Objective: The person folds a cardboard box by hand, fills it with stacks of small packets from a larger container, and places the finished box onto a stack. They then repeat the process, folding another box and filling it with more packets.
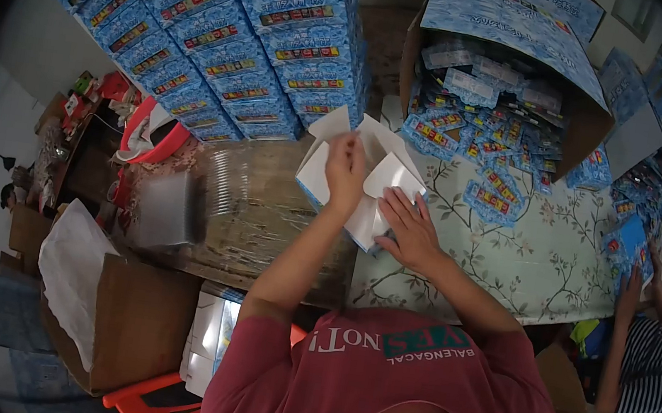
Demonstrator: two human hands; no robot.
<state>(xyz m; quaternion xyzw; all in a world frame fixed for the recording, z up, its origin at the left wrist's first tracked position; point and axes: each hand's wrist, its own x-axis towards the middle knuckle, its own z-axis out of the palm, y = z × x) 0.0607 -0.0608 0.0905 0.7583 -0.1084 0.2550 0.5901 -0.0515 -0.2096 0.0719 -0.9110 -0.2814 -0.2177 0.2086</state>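
Observation:
A small carton (316,169) with white inner flaps and blue printed outer sides stands on the table with its top open. My left hand (344,176) is over the carton's left part, fingers curled together among the raised flaps; whatever they pinch is hidden. Against the right flap (388,174) rests my right hand (413,227), its fingers stretched out and somewhat apart, the thumb near the carton's front edge. The carton's contents cannot be made out.
Stacked blue boxes (299,35) rise at the back left. A large carton (588,123) lies on its side, spilling blue packets (495,196) onto the flowered tablecloth (524,265). Clear plastic sleeves (168,206) lie left. At right, a co-worker's hand (630,292) holds blue packaging.

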